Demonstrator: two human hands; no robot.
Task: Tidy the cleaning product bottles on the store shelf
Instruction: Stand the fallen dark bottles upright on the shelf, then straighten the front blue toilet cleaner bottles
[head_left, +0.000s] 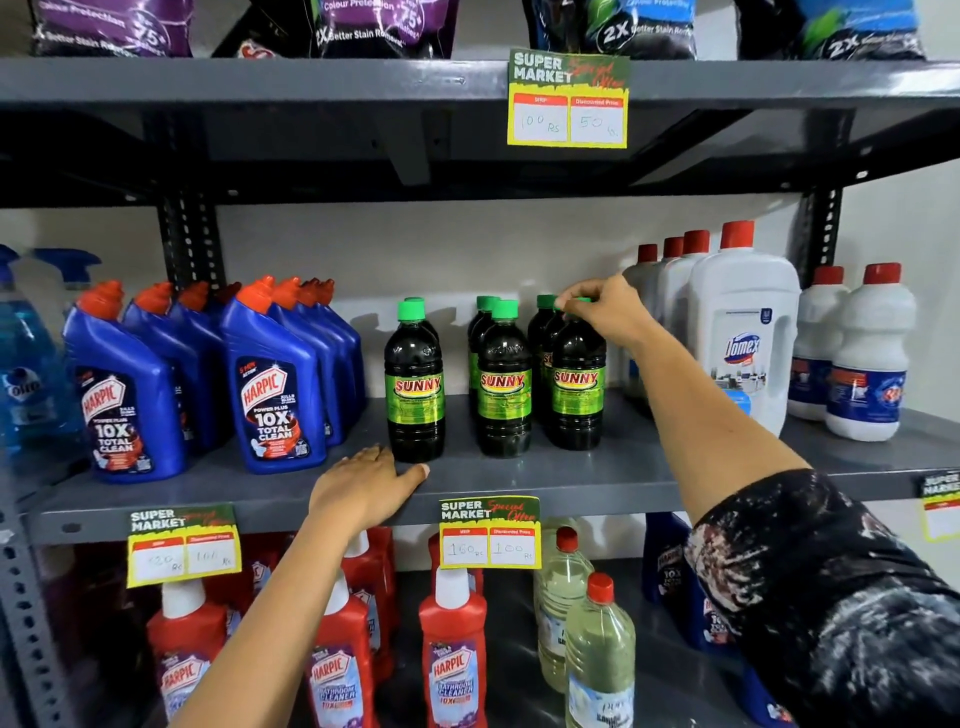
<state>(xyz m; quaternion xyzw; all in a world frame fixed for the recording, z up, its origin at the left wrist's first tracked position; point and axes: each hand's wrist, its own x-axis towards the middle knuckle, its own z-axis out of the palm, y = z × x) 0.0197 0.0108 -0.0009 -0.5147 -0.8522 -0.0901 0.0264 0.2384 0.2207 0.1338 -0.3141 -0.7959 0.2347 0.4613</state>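
Observation:
Several dark Sunny bottles with green caps stand in three short rows on the grey middle shelf (519, 480). My right hand (605, 306) pinches the green cap of the front right Sunny bottle (577, 387), which stands upright. The middle front Sunny bottle (504, 384) and the left front Sunny bottle (414, 387) stand apart from it. My left hand (363, 486) lies flat on the shelf's front edge, fingers spread, just left of the left Sunny bottle's base and holding nothing.
Blue Harpic bottles (270, 384) fill the shelf to the left, white Domex jugs (743, 332) and smaller white bottles (867, 353) to the right. Red Harpic bottles (452, 644) and pale bottles (597, 654) stand on the shelf below. Price tags (489, 532) hang from shelf edges.

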